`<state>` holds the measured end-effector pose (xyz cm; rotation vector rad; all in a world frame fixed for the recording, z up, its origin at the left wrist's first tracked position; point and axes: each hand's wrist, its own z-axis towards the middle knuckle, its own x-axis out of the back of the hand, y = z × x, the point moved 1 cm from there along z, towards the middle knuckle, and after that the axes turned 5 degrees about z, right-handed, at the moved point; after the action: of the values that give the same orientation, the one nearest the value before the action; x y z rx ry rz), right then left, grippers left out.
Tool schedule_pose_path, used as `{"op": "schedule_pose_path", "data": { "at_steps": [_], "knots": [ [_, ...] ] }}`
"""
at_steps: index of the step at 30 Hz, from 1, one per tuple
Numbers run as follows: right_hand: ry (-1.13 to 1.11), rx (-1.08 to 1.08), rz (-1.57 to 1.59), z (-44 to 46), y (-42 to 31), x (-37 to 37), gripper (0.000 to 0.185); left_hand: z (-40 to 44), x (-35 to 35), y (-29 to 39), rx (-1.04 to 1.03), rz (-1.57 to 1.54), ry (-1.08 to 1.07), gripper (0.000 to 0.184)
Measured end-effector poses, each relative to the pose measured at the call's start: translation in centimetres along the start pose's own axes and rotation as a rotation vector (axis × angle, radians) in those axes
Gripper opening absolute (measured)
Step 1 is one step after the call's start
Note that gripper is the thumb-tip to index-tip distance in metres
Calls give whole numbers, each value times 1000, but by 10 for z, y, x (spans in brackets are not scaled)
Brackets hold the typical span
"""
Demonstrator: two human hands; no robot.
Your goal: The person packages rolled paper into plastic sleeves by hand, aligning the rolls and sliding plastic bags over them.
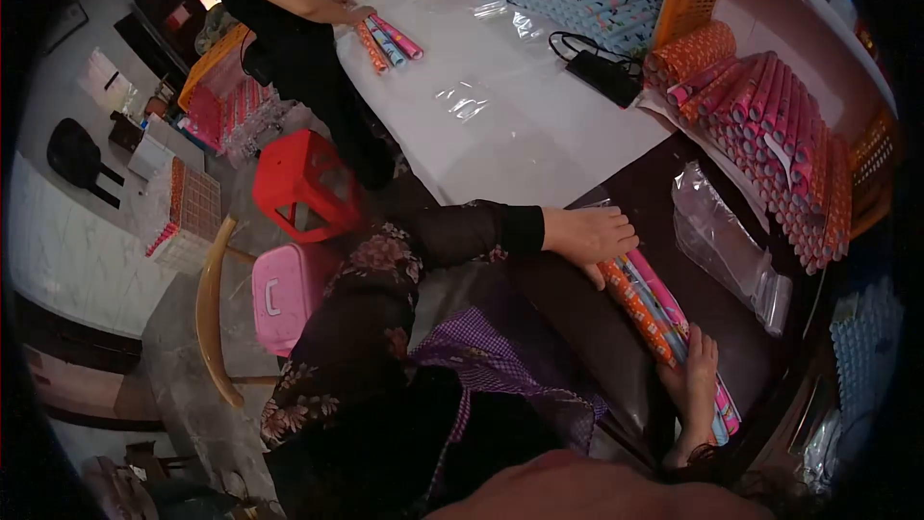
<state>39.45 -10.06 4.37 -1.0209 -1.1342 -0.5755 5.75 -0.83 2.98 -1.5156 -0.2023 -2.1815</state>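
Patterned paper rolls [643, 313] are held over the tabletop [659, 178], clasped by the left grip [590, 235] at the far end, right grip [697, 380] nearer in, probably so they're kept bunched; a plastic bag [717, 231] is parked nearby.

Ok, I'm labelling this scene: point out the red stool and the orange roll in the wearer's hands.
Red stool [282, 171], head view: its seat.
Orange roll [642, 312], head view: exposed middle of its side.
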Motion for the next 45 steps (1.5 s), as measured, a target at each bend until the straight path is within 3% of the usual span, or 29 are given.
{"op": "schedule_pose_path", "data": {
  "at_steps": [2,4,7,8,14,29,34,37,39,41,43,45],
  "knots": [
    [-15,-14,3,2,-4,2,77,3,-1,2,-31,13,40,83],
    [-31,-38,-2,7,-7,5,77,7,1,3,-7,-39,-138,89],
    [-51,-50,21,15,-11,2,76,11,2,5,-39,6,-48,86],
    [-36,-29,43,20,-12,1,76,15,0,4,2,-86,-157,83],
    [10,33,39,39,-17,-10,77,13,-7,3,-11,-54,-38,83],
    [4,80,24,83,-39,-26,81,25,-13,7,25,-60,-36,78],
    [-8,90,10,76,-39,-20,83,31,-11,17,57,-81,-88,88],
    [-21,84,13,55,-34,-11,82,29,0,20,-21,-180,31,100],
    [-60,20,28,34,-28,-5,83,23,9,10,28,-30,-105,108],
    [-58,-20,22,14,-12,0,82,17,-1,4,21,34,-59,107],
    [-52,-54,16,2,-9,2,82,17,-7,1,61,-129,-191,103],
    [-49,-135,12,-6,-7,5,84,21,-12,9,45,-103,-135,100]
  ]
}}
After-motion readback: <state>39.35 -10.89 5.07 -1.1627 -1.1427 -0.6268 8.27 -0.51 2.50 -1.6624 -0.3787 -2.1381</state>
